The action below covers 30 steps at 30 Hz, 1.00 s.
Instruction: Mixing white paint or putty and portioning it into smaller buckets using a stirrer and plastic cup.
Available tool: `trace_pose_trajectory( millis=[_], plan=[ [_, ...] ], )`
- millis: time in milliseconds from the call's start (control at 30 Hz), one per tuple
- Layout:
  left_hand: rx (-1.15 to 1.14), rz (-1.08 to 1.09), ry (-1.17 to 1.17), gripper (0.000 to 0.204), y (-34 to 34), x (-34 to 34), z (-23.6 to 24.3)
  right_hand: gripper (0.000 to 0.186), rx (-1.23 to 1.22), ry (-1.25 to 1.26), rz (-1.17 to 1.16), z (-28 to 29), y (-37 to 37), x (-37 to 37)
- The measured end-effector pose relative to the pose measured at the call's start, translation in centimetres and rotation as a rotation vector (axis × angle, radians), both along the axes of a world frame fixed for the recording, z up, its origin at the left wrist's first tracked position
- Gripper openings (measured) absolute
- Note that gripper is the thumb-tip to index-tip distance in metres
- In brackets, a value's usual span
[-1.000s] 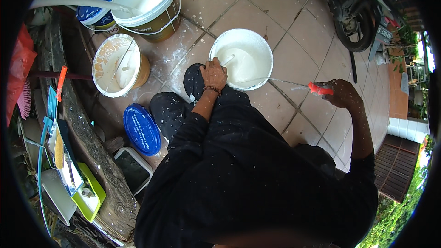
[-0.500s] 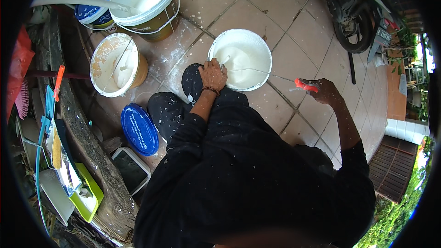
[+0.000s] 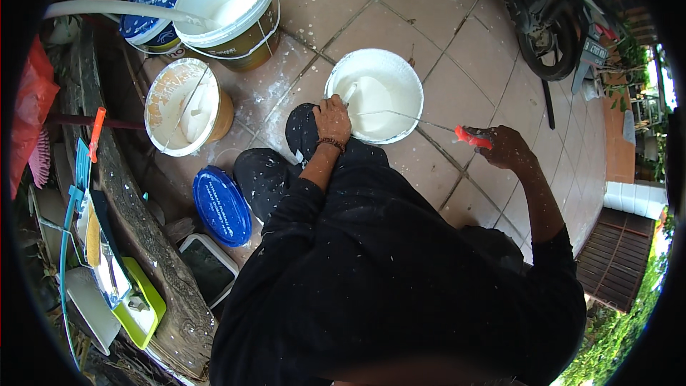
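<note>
My right hand [image 3: 509,149] is closed around the orange handle [image 3: 473,137] of what looks like a paint roller. Its thin metal rod [image 3: 436,126] reaches left over the rim of a white bucket [image 3: 411,75]. Inside the bucket is white paint [image 3: 379,104], and a small white roller-like piece [image 3: 349,91] shows at its left wall. My left hand [image 3: 332,120] grips the bucket's near-left rim, fingers curled over the edge and wrist beside my knee.
Left of the bucket stand a paint-smeared tub [image 3: 223,120], a large pail [image 3: 257,43] with a pale pipe [image 3: 121,7] in it, and a blue lid [image 3: 223,206]. A wooden beam [image 3: 136,214] and a green paint tray [image 3: 153,304] lie farther left. A motorcycle [image 3: 547,36] stands far right.
My right hand and the orange handle have shifted very slightly left and down. My left hand keeps its hold on the bucket rim. The whole view has tilted slightly.
</note>
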<state>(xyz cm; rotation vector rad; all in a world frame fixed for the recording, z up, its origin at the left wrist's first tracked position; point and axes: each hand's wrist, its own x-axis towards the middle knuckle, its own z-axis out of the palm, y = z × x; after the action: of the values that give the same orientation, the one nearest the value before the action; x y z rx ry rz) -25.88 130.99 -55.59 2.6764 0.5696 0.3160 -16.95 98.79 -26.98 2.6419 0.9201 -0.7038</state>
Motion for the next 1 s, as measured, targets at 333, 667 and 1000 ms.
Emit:
trace_pose_trajectory(
  millis=[333,667,1000],
  plan=[
    [-0.002,-0.022,-0.05,0.019,0.1,0.0,0.5,0.036,-0.215,-0.142,0.08,6.8,0.4,0.0],
    [-0.03,0.004,-0.046,0.017,0.2,-0.2,0.5,0.03,-0.265,-0.103,0.096,4.3,1.6,1.6],
    [-0.063,0.04,-0.06,0.022,0.3,-0.1,0.5,0.042,0.007,-0.08,0.095,-3.9,-7.7,3.2]
  ],
)
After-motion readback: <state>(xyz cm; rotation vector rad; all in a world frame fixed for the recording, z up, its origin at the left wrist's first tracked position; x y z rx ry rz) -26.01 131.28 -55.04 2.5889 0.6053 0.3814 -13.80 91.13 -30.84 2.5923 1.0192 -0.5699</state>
